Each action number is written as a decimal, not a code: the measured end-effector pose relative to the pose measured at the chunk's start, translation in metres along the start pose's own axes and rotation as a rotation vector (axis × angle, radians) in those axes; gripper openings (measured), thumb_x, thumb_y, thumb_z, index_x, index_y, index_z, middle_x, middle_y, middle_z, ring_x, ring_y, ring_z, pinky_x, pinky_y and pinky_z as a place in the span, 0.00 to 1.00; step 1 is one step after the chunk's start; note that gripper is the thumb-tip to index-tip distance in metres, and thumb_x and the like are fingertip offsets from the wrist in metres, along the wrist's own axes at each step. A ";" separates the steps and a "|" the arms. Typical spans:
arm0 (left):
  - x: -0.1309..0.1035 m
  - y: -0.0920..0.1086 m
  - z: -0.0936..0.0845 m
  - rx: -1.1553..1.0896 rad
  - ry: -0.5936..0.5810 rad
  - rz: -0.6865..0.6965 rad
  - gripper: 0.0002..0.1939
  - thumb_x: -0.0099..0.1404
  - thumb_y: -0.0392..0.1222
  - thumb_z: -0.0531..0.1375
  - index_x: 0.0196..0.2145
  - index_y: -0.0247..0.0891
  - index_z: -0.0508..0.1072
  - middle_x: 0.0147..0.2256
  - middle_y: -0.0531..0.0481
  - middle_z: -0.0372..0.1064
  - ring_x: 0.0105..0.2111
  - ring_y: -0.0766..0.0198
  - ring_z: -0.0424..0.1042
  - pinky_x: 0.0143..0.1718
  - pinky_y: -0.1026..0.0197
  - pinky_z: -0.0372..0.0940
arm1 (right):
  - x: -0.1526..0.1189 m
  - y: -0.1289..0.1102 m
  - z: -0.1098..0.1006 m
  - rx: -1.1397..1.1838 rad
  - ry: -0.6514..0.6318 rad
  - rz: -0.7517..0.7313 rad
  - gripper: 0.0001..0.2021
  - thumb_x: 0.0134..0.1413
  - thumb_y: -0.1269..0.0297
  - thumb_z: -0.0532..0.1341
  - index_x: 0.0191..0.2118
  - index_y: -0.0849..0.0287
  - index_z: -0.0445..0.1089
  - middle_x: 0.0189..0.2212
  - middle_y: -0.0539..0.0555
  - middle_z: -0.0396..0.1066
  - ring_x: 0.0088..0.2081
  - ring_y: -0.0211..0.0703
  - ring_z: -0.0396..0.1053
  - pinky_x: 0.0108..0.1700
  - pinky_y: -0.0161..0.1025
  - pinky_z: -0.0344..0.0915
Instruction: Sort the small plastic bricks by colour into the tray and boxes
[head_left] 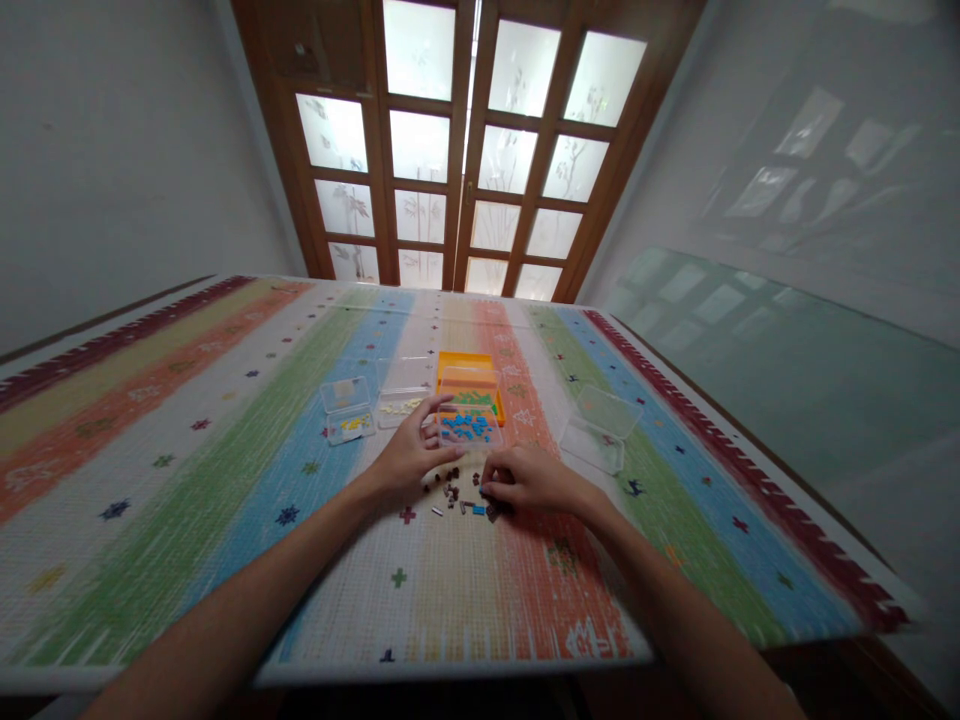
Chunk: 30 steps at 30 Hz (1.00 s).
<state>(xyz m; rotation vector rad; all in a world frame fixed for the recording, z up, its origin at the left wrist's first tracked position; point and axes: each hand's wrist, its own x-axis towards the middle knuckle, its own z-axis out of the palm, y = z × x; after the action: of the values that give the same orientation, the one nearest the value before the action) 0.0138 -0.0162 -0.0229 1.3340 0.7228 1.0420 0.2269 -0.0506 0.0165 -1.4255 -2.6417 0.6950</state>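
My left hand [411, 450] has its thumb and forefinger around the left end of a clear plastic box [496, 440] of small blue blocks [465, 428]. To the right, my right hand [529, 478] is closed in a pinch low over the cloth. A speck of blue shows at its fingertips, apparently a small blue block [483, 490], mostly hidden. Between and below the hands lie several small dark brown pieces [452, 492]. Near them are a blue piece [478, 510] and a small grey piece [437, 511].
Behind the blue blocks stands a yellow tray [465, 360] with green pieces [474, 400]. Open clear boxes hold yellow pieces [351, 427] and cream pieces [397, 407] at left. Another open clear box [592, 445] sits at right. A striped cloth [315, 470] covers the table.
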 end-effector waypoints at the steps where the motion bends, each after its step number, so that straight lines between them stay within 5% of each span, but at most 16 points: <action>1: 0.000 0.000 0.000 0.001 -0.002 0.001 0.38 0.51 0.34 0.72 0.57 0.42 0.63 0.59 0.40 0.64 0.49 0.54 0.76 0.54 0.49 0.71 | 0.000 0.001 0.001 0.006 0.012 0.017 0.05 0.57 0.68 0.63 0.35 0.62 0.76 0.28 0.52 0.75 0.28 0.37 0.66 0.31 0.33 0.54; 11: 0.000 -0.002 -0.002 0.018 0.000 0.008 0.37 0.53 0.34 0.71 0.58 0.42 0.63 0.58 0.38 0.65 0.49 0.54 0.76 0.53 0.49 0.71 | -0.002 0.007 0.002 0.030 0.087 0.033 0.05 0.58 0.71 0.60 0.38 0.61 0.73 0.29 0.52 0.74 0.29 0.36 0.66 0.32 0.32 0.56; 30: -0.001 0.002 -0.001 0.023 0.012 0.018 0.36 0.52 0.34 0.71 0.57 0.41 0.64 0.59 0.39 0.65 0.47 0.56 0.76 0.53 0.51 0.71 | -0.004 0.002 0.002 0.014 0.004 0.002 0.08 0.56 0.70 0.63 0.40 0.61 0.78 0.26 0.51 0.74 0.26 0.36 0.65 0.31 0.32 0.55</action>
<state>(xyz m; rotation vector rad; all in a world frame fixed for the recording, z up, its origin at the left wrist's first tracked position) 0.0121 -0.0165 -0.0209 1.3570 0.7349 1.0591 0.2301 -0.0538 0.0143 -1.4242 -2.6278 0.7081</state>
